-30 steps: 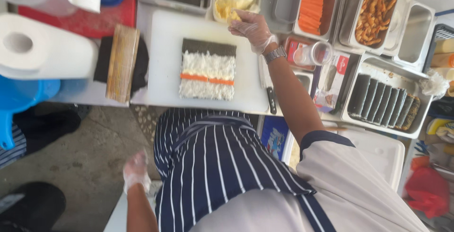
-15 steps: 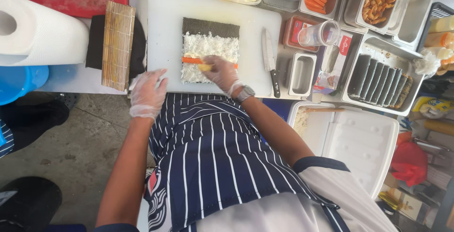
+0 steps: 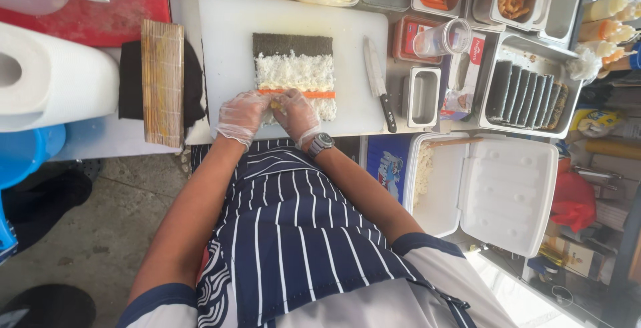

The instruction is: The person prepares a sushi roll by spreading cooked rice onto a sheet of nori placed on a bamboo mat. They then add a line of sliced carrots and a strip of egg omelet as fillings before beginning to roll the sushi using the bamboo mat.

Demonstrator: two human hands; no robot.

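A dark seaweed sheet (image 3: pixel 292 44) lies on a white cutting board (image 3: pixel 224 27), with white rice (image 3: pixel 294 72) spread over most of it. An orange strip (image 3: pixel 314 93) runs across the rice. Both my hands wear clear gloves and meet at the sheet's near edge. My left hand (image 3: pixel 240 115) and my right hand (image 3: pixel 297 115) pinch a small yellow piece of filling (image 3: pixel 274 105) between their fingertips, just below the orange strip. A watch sits on my right wrist.
A knife (image 3: pixel 377 81) lies on the board's right side. A bamboo mat (image 3: pixel 162 91) and a paper towel roll (image 3: pixel 53 77) are at left. Filling trays line the back. A tray of dark rolls (image 3: pixel 527 94) and an open white foam box (image 3: pixel 494 188) are at right.
My right hand came back from the yellow filling tub at the rear to the sheet. My left hand rose from my side and joined it at the near edge.
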